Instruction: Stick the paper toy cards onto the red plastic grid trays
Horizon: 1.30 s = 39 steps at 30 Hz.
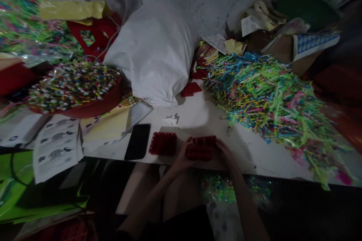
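Near the front edge of the white table, my left hand (183,155) grips the left side of a dark red plastic piece (200,153). My right hand (224,151) has its fingers on the upper right corner of the same piece. The piece shows rows of rounded shapes and a raised back strip with small holes. To the left of my left hand lies a red perforated tray (163,144). Beside that tray is a black phone (138,142). The undersides of both hands and some fingertips are hidden or dark.
A large white sack (158,49) stands at the back. Colourful wrapped strips (263,94) are heaped on the right. On the left are a red basin (93,108) full of small beaded items, printed sheets (58,147) and a yellow envelope (106,126). Small white scraps (170,119) lie behind the tray.
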Each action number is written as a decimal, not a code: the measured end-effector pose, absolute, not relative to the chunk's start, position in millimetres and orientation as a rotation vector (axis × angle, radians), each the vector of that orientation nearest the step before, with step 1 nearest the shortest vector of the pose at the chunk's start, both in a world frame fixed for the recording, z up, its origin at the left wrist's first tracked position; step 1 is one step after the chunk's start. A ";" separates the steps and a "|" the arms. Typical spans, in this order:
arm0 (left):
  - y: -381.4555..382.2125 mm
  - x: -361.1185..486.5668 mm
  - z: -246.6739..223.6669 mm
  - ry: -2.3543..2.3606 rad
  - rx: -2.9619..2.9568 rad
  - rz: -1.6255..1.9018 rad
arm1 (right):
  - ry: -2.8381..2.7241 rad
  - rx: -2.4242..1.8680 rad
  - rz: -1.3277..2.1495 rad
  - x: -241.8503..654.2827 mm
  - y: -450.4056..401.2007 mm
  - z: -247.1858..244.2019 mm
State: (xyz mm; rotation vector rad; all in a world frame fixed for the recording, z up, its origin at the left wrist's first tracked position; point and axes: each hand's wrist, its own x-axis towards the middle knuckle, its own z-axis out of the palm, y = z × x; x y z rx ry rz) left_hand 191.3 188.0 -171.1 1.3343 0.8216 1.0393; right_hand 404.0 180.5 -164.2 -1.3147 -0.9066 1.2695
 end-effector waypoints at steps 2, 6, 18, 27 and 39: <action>184.9 193.9 -170.1 0.840 1.260 1.035 | -0.908 -1.300 1.315 401.3 182.3 -161.3; 177.6 196.6 -163.6 0.966 1.297 1.024 | -0.810 -1.314 1.298 385.2 179.9 -161.4; 183.0 194.5 -165.0 0.877 1.373 1.032 | -0.584 -1.279 1.196 344.0 174.6 -148.8; 175.5 201.0 -179.6 0.903 1.264 1.098 | -0.482 -1.189 1.233 333.0 168.9 -152.6; 147.0 200.3 -155.6 1.122 1.186 1.137 | -0.850 -1.436 1.054 341.2 135.8 -145.9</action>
